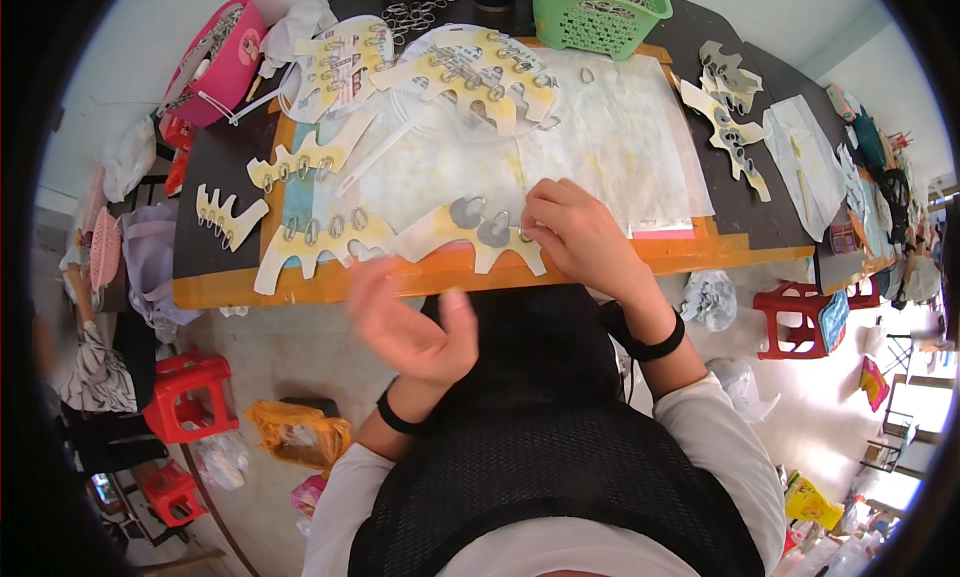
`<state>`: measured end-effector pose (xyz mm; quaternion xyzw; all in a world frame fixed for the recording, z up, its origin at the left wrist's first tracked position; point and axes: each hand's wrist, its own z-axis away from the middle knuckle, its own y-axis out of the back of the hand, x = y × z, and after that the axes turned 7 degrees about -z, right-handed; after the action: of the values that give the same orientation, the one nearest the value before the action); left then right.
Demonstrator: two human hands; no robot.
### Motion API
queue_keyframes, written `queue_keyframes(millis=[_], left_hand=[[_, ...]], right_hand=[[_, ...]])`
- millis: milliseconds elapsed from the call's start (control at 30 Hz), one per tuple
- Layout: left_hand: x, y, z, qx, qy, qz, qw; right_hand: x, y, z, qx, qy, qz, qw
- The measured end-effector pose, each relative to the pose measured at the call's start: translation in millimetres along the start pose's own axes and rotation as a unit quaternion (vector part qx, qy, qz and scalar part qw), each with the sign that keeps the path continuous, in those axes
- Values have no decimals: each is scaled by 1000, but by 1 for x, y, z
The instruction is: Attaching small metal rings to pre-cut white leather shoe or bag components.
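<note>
Near the front edge of the table lies a cream, pronged leather-like piece (pixel 435 237) with a yellowish coating. Metal oval rings (pixel 500 223) and grey patches sit along its prongs. At its right end, my right hand (pixel 585 235) pinches a metal ring whose shape the fingertips mostly hide. My left hand (pixel 412 322), smeared by motion, is raised in front of the table edge with thumb and fingers apart and nothing visible in it. Beside it on the left, another pronged piece (pixel 290 249) carries several metal rings.
More ringed pieces lie on round fans (pixel 470 72) at the back and on the dark right side. A pink basket (pixel 222 62) and a green basket (pixel 600 22) hold metal parts. White sheeting (pixel 620 147) covers the middle. Red stools (pixel 190 397) stand below.
</note>
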<state>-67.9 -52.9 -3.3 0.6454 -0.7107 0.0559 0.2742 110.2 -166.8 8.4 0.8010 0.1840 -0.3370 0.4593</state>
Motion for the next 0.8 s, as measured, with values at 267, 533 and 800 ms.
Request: queue_keyframes(millis=[267, 533, 800], left_hand=[[-32, -52, -25, -370, 100, 151, 911], [-36, -52, -26, -418, 56, 82, 903], [-31, -47, -24, -380, 6, 77, 922]], right_hand=[[6, -3, 3, -11, 65, 67, 996], [3, -10, 17, 17, 117, 107, 987], [2, 4, 11, 42, 28, -62, 997]])
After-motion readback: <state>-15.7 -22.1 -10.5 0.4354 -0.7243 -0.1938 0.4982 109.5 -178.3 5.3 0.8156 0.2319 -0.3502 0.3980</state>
